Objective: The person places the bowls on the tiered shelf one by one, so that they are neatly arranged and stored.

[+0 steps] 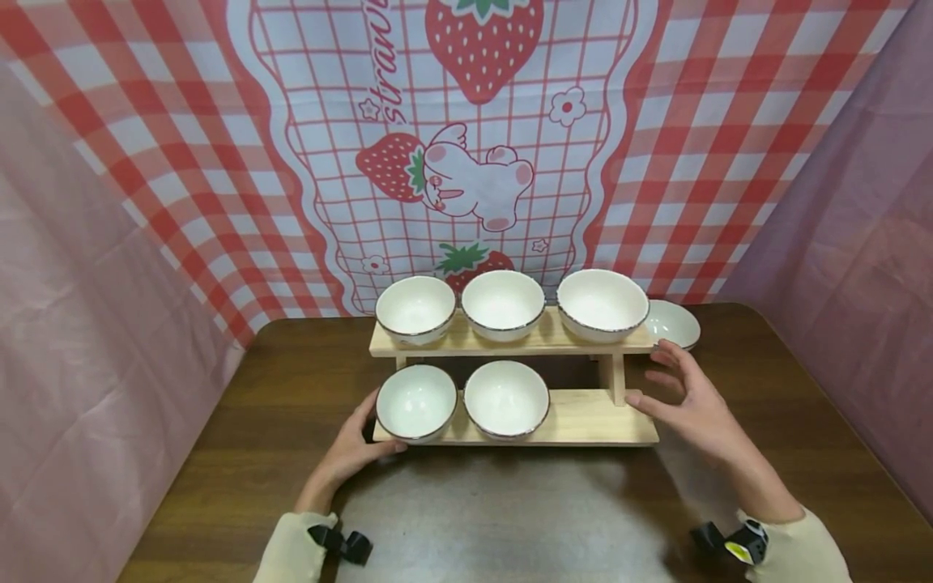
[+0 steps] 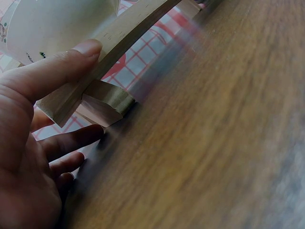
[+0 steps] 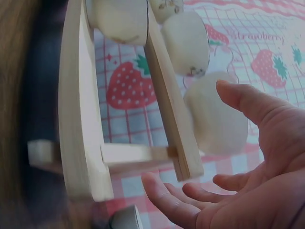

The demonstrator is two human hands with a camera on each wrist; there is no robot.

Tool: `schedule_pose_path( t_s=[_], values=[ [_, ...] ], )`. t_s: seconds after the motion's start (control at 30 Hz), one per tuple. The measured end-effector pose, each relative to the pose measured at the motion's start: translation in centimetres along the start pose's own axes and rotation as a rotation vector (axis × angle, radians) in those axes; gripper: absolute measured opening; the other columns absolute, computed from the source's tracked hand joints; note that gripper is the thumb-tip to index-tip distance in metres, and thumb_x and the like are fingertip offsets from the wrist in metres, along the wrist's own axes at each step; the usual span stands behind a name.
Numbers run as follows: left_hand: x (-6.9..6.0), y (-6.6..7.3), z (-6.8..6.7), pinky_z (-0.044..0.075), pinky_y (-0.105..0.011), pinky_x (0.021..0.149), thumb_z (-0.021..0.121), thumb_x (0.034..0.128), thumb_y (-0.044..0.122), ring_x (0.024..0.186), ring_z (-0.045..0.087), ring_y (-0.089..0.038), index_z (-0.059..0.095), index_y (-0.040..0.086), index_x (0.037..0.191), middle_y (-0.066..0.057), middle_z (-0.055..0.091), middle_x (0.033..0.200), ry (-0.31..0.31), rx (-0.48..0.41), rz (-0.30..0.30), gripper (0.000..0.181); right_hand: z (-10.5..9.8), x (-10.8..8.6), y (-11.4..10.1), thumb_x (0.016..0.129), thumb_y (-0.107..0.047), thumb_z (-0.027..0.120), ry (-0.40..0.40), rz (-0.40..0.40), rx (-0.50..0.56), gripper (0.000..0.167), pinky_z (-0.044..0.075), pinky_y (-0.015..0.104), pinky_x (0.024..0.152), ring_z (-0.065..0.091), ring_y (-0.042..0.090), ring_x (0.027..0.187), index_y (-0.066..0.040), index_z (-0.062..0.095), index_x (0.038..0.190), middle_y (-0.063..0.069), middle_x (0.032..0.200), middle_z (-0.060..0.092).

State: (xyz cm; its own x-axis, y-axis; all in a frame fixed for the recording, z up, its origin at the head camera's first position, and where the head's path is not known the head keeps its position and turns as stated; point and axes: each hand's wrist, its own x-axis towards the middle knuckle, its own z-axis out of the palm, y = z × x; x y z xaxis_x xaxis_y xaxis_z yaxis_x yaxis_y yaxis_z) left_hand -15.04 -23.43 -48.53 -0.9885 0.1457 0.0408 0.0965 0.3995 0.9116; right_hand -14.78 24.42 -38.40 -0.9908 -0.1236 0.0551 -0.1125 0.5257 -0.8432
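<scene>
A two-tier wooden rack (image 1: 601, 419) stands on the table. On its lower tier sit two white bowls, the left bowl (image 1: 416, 402) and the right bowl (image 1: 506, 398). My left hand (image 1: 351, 444) grips the lower tier's left end beside the left bowl. In the left wrist view its thumb (image 2: 71, 62) lies on the board's edge, with the other fingers below and behind. My right hand (image 1: 696, 409) is spread beside the rack's right end, holding nothing. In the right wrist view, its fingers (image 3: 164, 195) curve loosely near the board ends, apart from them.
The upper tier carries three white bowls: left (image 1: 416, 308), middle (image 1: 503, 303) and right (image 1: 602, 303). Another bowl (image 1: 672, 324) is on the table behind the rack's right end. A strawberry-print cloth (image 1: 466, 170) hangs behind the brown table (image 1: 240, 453).
</scene>
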Motion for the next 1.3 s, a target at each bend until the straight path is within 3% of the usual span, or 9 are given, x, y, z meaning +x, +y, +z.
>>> schedule_pose_path(
  t_s=[0.27, 0.47, 0.73, 0.8, 0.87, 0.97, 1.0, 1.3],
  values=[
    [0.0, 0.0, 0.0, 0.025, -0.06, 0.117, 0.089, 0.0716, 0.014, 0.144, 0.037, -0.037, 0.034, 0.008, 0.155, -0.02, 0.042, 0.156, -0.005, -0.003, -0.004, 0.101, -1.5, 0.7, 1.4, 0.092, -0.02, 0.072, 0.07, 0.021, -0.026, 0.097, 0.043, 0.004, 0.075, 0.046, 0.037, 0.128, 0.0, 0.005, 0.159, 0.034, 0.155, 0.027],
    [0.1, 0.0, 0.0, 0.024, -0.06, 0.117, 0.089, 0.0715, 0.014, 0.144, 0.037, -0.037, 0.034, 0.008, 0.155, -0.02, 0.042, 0.156, -0.005, -0.006, -0.003, 0.101, -2.5, 2.0, 2.6, 0.091, -0.025, 0.073, 0.118, 0.062, -0.03, 0.1, 0.04, 0.002, 0.07, 0.039, 0.052, 0.133, 0.002, 0.004, 0.159, 0.038, 0.155, 0.024],
    [0.1, -0.1, 0.0, 0.022, -0.058, 0.118, 0.089, 0.0706, 0.011, 0.145, 0.035, -0.036, 0.034, 0.008, 0.155, -0.02, 0.041, 0.156, 0.0, -0.03, -0.016, 0.101, -3.3, 3.1, 4.1, 0.09, -0.03, 0.074, 0.168, 0.11, -0.076, 0.101, 0.037, 0.003, 0.068, 0.039, 0.054, 0.134, 0.003, 0.007, 0.158, 0.038, 0.154, 0.026],
    [0.1, -0.1, 0.0, 0.021, -0.058, 0.119, 0.089, 0.0707, 0.011, 0.145, 0.035, -0.036, 0.033, 0.008, 0.155, -0.02, 0.041, 0.157, 0.002, -0.027, -0.015, 0.101, -3.3, 3.4, 4.4, 0.09, -0.032, 0.074, 0.17, 0.125, -0.094, 0.103, 0.045, 0.013, 0.075, 0.039, 0.055, 0.135, 0.003, 0.005, 0.158, 0.038, 0.156, 0.024],
    [0.1, -0.1, 0.0, 0.021, -0.059, 0.118, 0.089, 0.0705, 0.011, 0.145, 0.035, -0.037, 0.034, 0.008, 0.155, -0.02, 0.041, 0.156, 0.004, -0.028, -0.013, 0.101, -3.4, 3.7, 4.8, 0.09, -0.034, 0.074, 0.174, 0.139, -0.096, 0.106, 0.052, 0.031, 0.086, 0.037, 0.056, 0.136, 0.003, 0.001, 0.158, 0.038, 0.157, 0.021],
    [0.1, -0.2, 0.0, 0.023, -0.059, 0.118, 0.089, 0.0711, 0.013, 0.144, 0.036, -0.037, 0.034, 0.008, 0.155, -0.02, 0.041, 0.156, 0.001, -0.012, -0.009, 0.101, -3.2, 4.3, 5.3, 0.089, -0.035, 0.074, 0.193, 0.157, -0.087, 0.111, 0.044, 0.063, 0.097, 0.034, 0.058, 0.137, 0.002, -0.004, 0.158, 0.039, 0.158, 0.017],
    [0.1, -0.2, 0.0, 0.023, -0.06, 0.117, 0.089, 0.0712, 0.013, 0.144, 0.036, -0.037, 0.034, 0.008, 0.155, -0.02, 0.042, 0.156, 0.001, -0.008, -0.009, 0.101, -3.2, 4.5, 5.5, 0.089, -0.035, 0.074, 0.201, 0.16, -0.081, 0.112, 0.041, 0.067, 0.099, 0.034, 0.058, 0.137, 0.002, -0.005, 0.158, 0.04, 0.157, 0.016],
    [0.1, -0.3, 0.0, 0.025, -0.059, 0.117, 0.089, 0.0717, 0.015, 0.144, 0.037, -0.036, 0.034, 0.009, 0.155, -0.019, 0.042, 0.157, 0.002, 0.013, -0.01, 0.1, -2.7, 6.4, 6.9, 0.088, -0.037, 0.074, 0.227, 0.201, -0.079, 0.114, 0.037, 0.069, 0.103, 0.032, 0.062, 0.134, 0.005, -0.007, 0.157, 0.045, 0.153, 0.015]
  ],
)
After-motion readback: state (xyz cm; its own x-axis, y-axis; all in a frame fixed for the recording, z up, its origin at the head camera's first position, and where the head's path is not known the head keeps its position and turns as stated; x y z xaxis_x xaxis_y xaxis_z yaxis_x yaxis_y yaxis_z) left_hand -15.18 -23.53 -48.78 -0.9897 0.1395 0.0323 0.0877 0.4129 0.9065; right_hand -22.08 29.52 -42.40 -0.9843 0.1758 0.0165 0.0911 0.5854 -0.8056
